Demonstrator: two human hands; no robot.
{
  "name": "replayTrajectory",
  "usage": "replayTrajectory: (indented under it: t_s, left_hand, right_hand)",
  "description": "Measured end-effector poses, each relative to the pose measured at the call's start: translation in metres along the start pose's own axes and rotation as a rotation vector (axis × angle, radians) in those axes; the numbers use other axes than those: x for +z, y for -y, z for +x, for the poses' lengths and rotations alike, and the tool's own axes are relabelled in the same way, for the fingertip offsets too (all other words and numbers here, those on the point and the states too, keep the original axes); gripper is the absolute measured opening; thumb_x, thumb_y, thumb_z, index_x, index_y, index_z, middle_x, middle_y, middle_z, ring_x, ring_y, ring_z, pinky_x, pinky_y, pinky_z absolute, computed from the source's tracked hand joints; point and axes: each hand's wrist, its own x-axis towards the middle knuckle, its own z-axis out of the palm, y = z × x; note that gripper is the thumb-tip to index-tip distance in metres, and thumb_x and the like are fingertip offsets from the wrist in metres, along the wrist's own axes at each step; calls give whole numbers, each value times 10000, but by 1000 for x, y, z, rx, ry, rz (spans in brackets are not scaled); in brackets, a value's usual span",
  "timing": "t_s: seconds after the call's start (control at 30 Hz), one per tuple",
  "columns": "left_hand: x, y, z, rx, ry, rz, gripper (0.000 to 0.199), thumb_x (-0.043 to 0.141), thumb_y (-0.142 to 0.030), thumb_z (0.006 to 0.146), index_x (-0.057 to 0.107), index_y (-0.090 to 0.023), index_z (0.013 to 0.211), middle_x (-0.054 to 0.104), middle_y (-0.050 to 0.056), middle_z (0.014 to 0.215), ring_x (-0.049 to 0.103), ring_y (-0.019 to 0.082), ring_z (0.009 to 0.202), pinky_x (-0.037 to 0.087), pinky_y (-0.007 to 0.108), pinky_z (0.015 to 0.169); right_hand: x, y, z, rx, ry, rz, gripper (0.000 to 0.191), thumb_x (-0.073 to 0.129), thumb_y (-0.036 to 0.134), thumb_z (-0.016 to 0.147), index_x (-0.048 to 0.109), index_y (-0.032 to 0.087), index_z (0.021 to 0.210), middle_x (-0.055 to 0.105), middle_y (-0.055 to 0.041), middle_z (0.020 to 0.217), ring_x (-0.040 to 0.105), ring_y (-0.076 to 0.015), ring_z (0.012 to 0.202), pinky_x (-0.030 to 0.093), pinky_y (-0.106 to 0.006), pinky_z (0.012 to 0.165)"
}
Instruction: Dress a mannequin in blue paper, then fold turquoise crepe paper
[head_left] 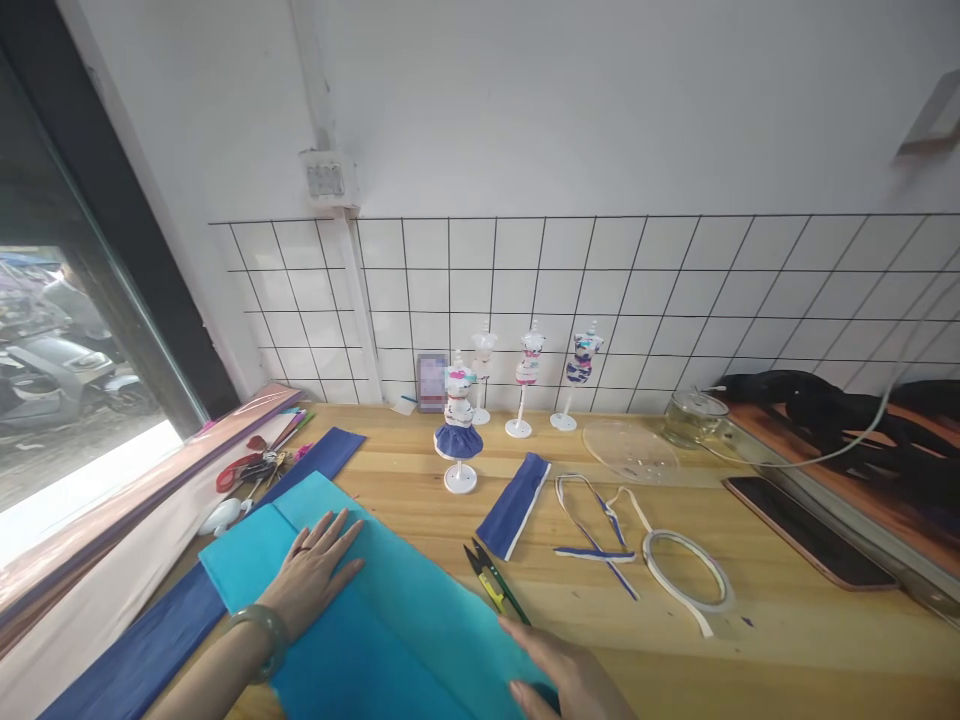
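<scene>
A large turquoise cloth (405,590), with creases across it, covers the near left part of the wooden table. My left hand (316,572), wearing a green bangle, lies flat on the cloth with its fingers spread. At the cloth's right edge is my right hand (562,670), thumb and fingers apart, touching the cloth. Just above that hand, yellow and black thread snips (491,582) lie beside the cloth. A folded navy piece with a white edge (514,508) is behind the snips.
Small dress forms stand at the back, one in a navy skirt (459,441). Navy and white strips (596,555), a tape roll (724,585), a phone (810,532) and a glass jar (694,418) are to the right. Navy fabric (150,630) and keys (259,468) lie left.
</scene>
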Motion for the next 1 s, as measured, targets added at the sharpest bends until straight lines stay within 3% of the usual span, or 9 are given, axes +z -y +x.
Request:
replayTrajectory:
  t_s: [0.2,0.3,0.4,0.5,0.67,0.77,0.87,1.0]
  left_hand:
    - [7,-8,0,-44,40,104,552,243,-516,883,218,-284,1383,135,14,1478,60,238,1359,96,504,1107]
    - [0,-13,1,-72,86,115,554,246,-512,882,218,-284,1386,137,21,1482,64,252,1362,108,518,1098]
    - [-10,-15,4,-70,121,105,580,278,-541,863,274,-269,1376,203,51,1472,124,287,1356,177,530,1078]
    - [-19,-12,12,-28,156,90,624,354,-556,833,302,-243,1370,255,79,1456,172,311,1344,224,518,1064]
    - [-32,-6,33,101,202,69,768,535,-588,721,284,-270,1373,274,80,1452,158,316,1347,183,531,1074]
    - [-35,-2,44,182,195,63,841,649,-568,623,334,-284,1349,421,74,1372,199,325,1336,181,517,1079]
    - [-35,2,53,237,152,71,848,709,-541,561,410,-261,1303,544,81,1209,337,334,1259,241,488,1053]
    - [-31,11,61,261,101,94,656,694,-543,580,552,-237,1143,580,93,1030,497,313,1047,397,442,882]
  right_hand:
    - [-5,-4,0,130,-128,-97,584,382,326,817,351,144,1371,378,-53,1395,372,-199,1265,317,-299,1027]
    - [-8,-3,-1,187,-155,-64,585,397,364,810,376,158,1357,503,-78,1297,465,-211,1185,375,-306,972]
    - [-10,1,-4,284,-103,-14,666,502,343,726,373,178,1359,599,-81,1157,548,-228,1067,427,-315,892]
    - [-12,4,-7,316,-40,-7,761,565,289,630,370,194,1359,541,-75,1254,496,-247,1138,397,-323,922]
    - [-14,5,-11,305,50,-29,830,563,179,515,402,194,1330,506,-81,1298,487,-258,1145,388,-304,908]
    - [-15,5,-12,261,50,-10,685,557,163,509,528,228,1190,615,-64,1144,565,-246,1013,416,-286,822]
    - [-16,3,-13,262,5,11,445,561,195,542,614,241,981,671,-32,960,602,-220,866,424,-262,724]
    - [-18,0,-13,255,-56,-3,221,532,231,629,635,222,824,678,-25,850,605,-199,770,412,-250,675]
